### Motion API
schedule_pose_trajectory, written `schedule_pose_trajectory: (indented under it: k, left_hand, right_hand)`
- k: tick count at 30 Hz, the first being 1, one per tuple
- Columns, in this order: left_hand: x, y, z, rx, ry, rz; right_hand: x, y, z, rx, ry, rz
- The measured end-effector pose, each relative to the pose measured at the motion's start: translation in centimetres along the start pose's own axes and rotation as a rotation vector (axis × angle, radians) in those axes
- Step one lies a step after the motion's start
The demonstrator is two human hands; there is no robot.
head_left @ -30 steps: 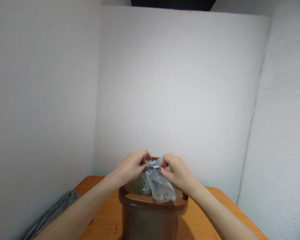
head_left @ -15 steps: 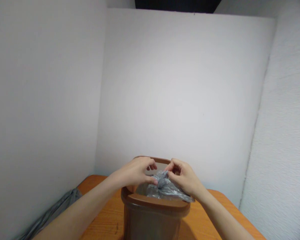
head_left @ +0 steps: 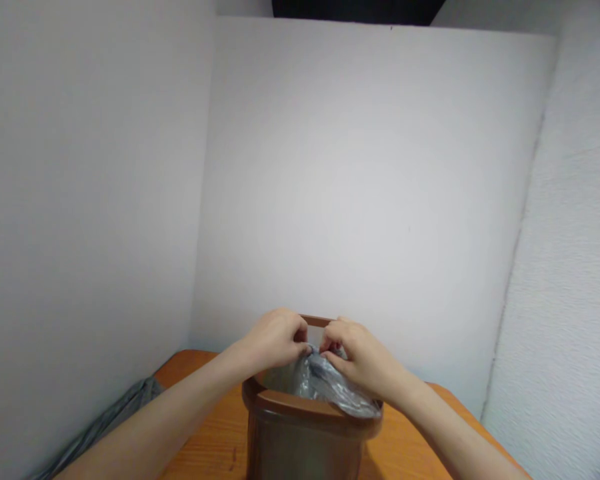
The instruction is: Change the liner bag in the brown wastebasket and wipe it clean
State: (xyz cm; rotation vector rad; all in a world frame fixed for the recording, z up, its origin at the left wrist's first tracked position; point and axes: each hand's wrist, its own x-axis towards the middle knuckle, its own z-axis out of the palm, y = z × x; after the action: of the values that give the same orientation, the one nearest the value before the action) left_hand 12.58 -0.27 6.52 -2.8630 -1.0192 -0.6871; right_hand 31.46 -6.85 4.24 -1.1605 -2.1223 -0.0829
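1. My left hand (head_left: pixel 279 340) arches over the mouth of the bin, thumb and fingers pinching the gathered part of a plastic bag (head_left: pixel 337 387).
2. My right hand (head_left: pixel 363 353) faces it, just beside, pinching the same gather between thumb and curled fingers; the two hands are near each other but apart.
3. The plastic bag, thin, greyish and see-through, is bunched in the bin's opening; a crumpled flap spreads below my right hand and lies over the near right part of the rim.
4. The brown bin (head_left: pixel 300 408), upright and with a smoky see-through wall, stands on the table; its base is cut off by the lower edge of the view.
5. The orange-brown wooden table (head_left: pixel 213 433) extends to both sides of the bin.
6. Grey cloth (head_left: pixel 130 407) lies in folds at the table's left edge, beyond my left forearm.
7. A white wall (head_left: pixel 370 173) rises behind.
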Motion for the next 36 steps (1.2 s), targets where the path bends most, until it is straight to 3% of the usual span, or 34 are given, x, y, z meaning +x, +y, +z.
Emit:
schedule_pose_trajectory:
  k: [10,15,18,21,26,31,36]
  left_hand:
    - [-0.3,-4.1,-0.6,-0.161,-0.057,-0.097]
    - [0.3,-2.3,0.0,-0.321,-0.107,0.003]
    - [0.9,-1.1,0.7,-0.401,-0.197,0.087]
    - [1.2,-0.9,1.1,-0.416,-0.237,0.109]
    - [0.8,-1.5,0.5,-0.415,-0.109,0.046]
    - [0.2,-2.7,-0.3,-0.411,-0.009,-0.03]
    - [-0.4,-4.9,-0.7,-0.408,0.103,-0.109]
  right_hand:
    - [-3.0,4.0,-2.5,0.245,0.033,0.078]
    - [-2.6,3.8,-2.2,0.341,0.012,0.092]
    - [-2.0,2.8,-1.8,0.361,0.001,0.107]
    - [-1.7,2.2,-1.6,0.346,-0.008,0.118]
    - [-1.9,2.7,-1.2,0.216,0.002,0.159]
    - [-2.3,4.1,-1.2,0.337,0.097,0.14]
    - [-3.2,5.7,-2.0,0.503,0.107,0.14]
